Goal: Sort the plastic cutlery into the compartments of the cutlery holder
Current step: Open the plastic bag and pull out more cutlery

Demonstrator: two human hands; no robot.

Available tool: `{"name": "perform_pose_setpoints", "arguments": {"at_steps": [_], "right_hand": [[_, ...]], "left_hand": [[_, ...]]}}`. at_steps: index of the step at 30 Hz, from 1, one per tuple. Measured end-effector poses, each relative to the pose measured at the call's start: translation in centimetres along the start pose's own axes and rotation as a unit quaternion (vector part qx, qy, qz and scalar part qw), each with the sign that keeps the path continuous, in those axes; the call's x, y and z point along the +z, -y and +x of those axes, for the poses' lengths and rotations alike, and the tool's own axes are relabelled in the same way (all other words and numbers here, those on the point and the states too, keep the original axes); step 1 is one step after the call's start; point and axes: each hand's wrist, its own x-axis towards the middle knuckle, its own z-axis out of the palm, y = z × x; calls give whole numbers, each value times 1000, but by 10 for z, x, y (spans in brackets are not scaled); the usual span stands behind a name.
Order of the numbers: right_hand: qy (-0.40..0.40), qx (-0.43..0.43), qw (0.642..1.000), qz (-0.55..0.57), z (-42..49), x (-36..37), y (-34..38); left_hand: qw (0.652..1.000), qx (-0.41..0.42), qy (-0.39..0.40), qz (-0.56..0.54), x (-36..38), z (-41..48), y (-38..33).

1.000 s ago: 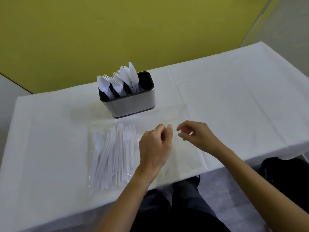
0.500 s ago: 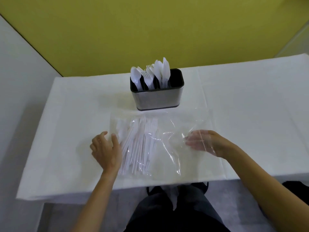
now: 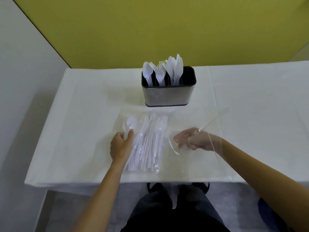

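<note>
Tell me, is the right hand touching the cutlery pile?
Apart. The head view shows a strip of clear bag between the right hand and the cutlery pile.
</note>
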Motion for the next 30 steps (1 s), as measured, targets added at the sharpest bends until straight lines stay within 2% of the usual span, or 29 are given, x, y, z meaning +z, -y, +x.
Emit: {"name": "perform_pose_setpoints", "arguments": {"at_steps": [3, 7, 10, 13, 15, 19, 25, 28, 30], "right_hand": [[5, 3, 991, -130, 6, 4, 9], [85, -5, 989, -117, 5, 12, 22], [82, -50, 995, 31, 4, 18, 16], [80, -15, 972, 219, 19, 24, 6], [67, 6, 956, 286, 28, 32, 4], [15, -15, 979, 204, 33, 42, 10], [-21, -17, 999, 22, 36, 53, 21], [-41, -31, 999, -12, 38, 57, 22], [-37, -40, 998, 27, 40, 58, 21]], "left_hand": [[1000, 10, -2, 2, 1, -4, -3], [999, 23, -6, -36, 0, -11, -4], [998, 19, 27, -53, -4, -10, -3], [992, -3, 88, -90, -7, -4, 1], [982, -23, 121, -145, -6, -3, 1], [964, -47, 142, -218, -2, -4, -1], [951, -54, 171, -250, 2, -7, 3], [952, -48, 168, -251, 2, -6, 3], [954, -42, 160, -251, -1, -5, 2]]}}
